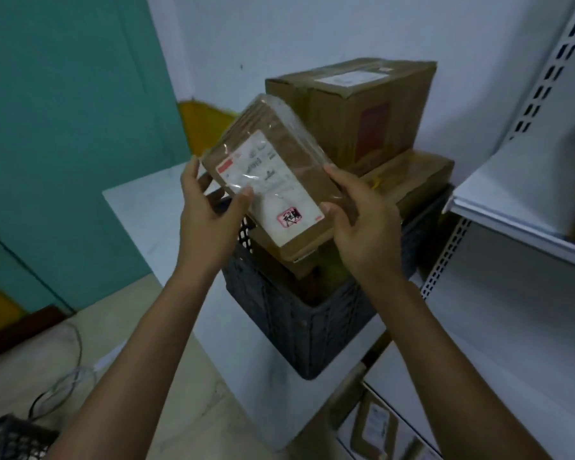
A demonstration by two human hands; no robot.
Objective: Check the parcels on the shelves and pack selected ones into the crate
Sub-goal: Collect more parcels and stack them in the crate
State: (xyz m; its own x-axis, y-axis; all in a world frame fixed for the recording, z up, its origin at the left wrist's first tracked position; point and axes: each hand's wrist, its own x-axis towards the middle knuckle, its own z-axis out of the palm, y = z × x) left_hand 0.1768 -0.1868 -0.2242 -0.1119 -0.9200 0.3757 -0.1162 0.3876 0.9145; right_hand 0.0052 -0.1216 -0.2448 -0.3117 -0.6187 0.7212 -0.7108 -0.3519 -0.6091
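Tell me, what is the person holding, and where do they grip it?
A taped brown parcel with a white label, held above the dark crate. The left hand grips its lower left edge, the right hand its right side.

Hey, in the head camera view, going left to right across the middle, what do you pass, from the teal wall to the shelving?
Teal wall → left hand → held parcel → right hand → white shelf. Both hands grip the parcel above the dark crate.

White shipping label (269, 190) on the held parcel (279, 167) (print blurred, nothing legible).
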